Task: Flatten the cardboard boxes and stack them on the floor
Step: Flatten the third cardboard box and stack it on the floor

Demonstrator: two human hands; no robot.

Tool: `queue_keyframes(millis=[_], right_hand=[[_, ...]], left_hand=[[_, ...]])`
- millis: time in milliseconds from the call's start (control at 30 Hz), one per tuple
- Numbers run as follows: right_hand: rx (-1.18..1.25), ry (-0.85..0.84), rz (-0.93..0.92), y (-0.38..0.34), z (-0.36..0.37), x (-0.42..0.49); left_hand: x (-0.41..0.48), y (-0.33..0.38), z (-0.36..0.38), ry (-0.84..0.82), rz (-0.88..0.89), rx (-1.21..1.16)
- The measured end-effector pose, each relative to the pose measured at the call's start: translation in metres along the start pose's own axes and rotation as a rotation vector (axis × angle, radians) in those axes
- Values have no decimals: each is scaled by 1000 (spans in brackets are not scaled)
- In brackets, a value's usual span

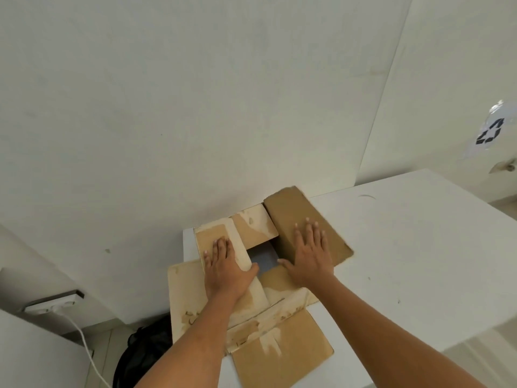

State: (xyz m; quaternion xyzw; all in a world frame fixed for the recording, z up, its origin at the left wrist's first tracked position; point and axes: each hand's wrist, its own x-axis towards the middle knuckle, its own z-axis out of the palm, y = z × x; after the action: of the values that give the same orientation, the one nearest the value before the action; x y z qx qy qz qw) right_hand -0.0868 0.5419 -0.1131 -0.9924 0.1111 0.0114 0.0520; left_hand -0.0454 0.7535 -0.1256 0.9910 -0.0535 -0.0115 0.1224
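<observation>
A brown cardboard box (279, 348) lies on the left end of a white table (405, 247), its flaps spread outward and its middle open to the table top. My left hand (226, 267) presses flat on the left flap, thumb hooked over that flap's inner edge. My right hand (310, 256) lies flat with fingers apart on the right flap, which tilts up toward the wall. Torn pale patches of tape mark the flaps. One flap hangs toward me over the table's near edge.
A white wall rises right behind the table. A power strip (53, 301) with a white cable sits on a ledge at lower left. A black bag (142, 354) lies on the floor below the table's left end. A recycling sign (489, 133) hangs at far right.
</observation>
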Motion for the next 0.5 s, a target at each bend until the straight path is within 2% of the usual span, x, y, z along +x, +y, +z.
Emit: queue_keyframes(millis=[67, 133, 267, 400, 500], right_hand=[[274, -124, 24, -8, 14, -3], [422, -131, 76, -10, 21, -5], [450, -94, 105, -9, 19, -8], [415, -66, 110, -13, 17, -11], [415, -61, 120, -13, 17, -10]], left_hand=[[-2, -2, -7, -3, 3, -57], [-5, -5, -17, -1, 9, -180], [-10, -12, -64, -37, -23, -552], [-1, -37, -116, -166, -95, -746], [2, -63, -135, -137, -240, -801]])
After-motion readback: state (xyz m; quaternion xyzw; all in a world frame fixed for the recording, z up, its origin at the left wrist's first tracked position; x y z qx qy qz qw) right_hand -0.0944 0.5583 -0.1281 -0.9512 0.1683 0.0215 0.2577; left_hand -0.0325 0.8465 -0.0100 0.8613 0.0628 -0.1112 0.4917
